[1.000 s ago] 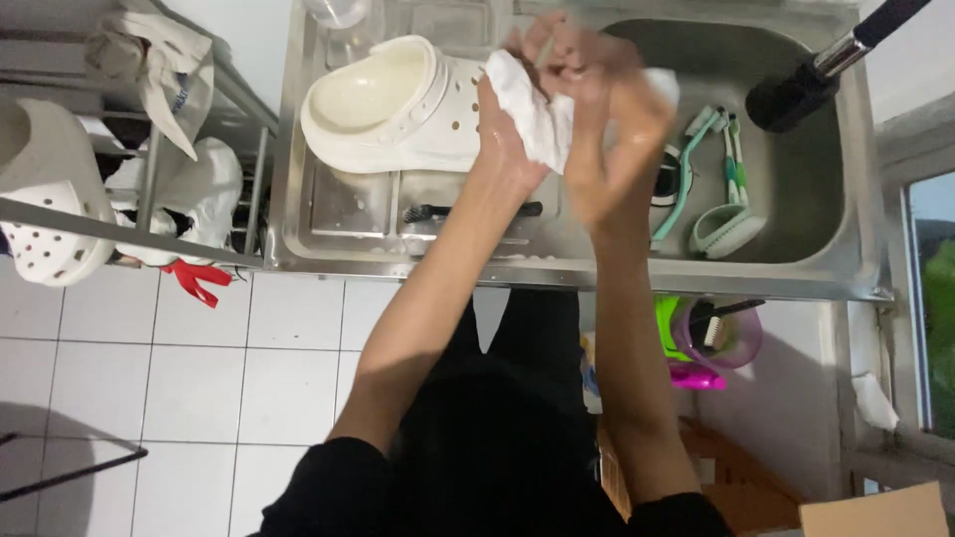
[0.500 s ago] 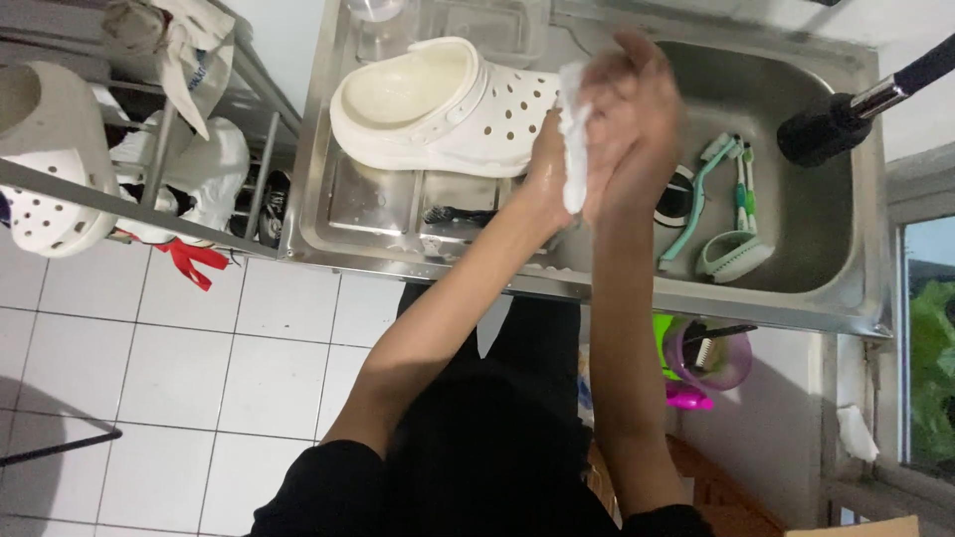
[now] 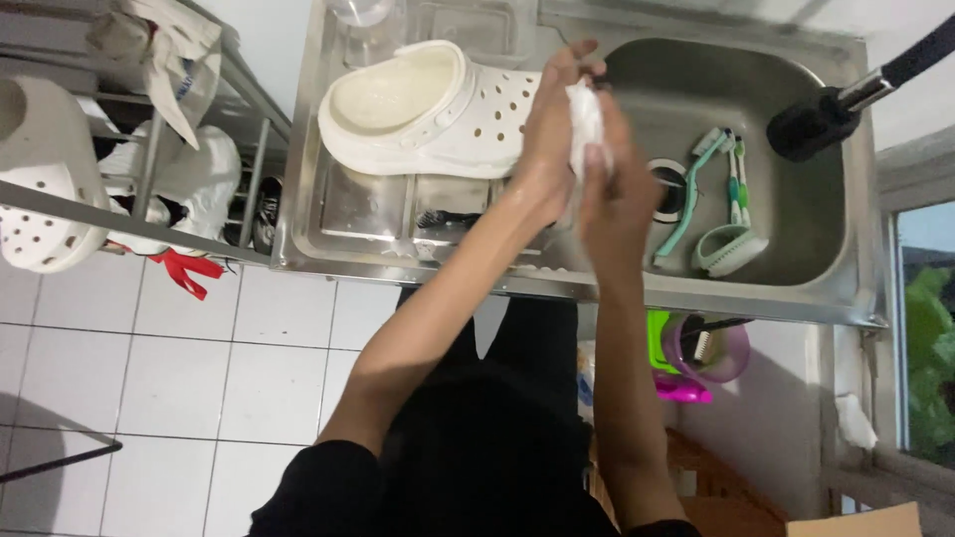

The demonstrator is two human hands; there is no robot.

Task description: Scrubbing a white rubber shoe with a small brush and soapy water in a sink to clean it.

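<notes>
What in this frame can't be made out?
- White cloth, head view: mostly hidden between left hand and right hand; its shape is unclear.
- Sink drain: partly covered by right hand.
- Faucet head: hose cut off by the right edge.
- Second white clog: cut off by the left edge.

Cardboard box (image 3: pixel 860 522) corner — brown, bottom right, by floor.

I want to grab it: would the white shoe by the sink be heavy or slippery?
The white shoe is probably light: it looks like thick foam with holes. It may be slippery, since it lies on the wet-looking metal drainboard. It should keep its shape, not flop.
</notes>
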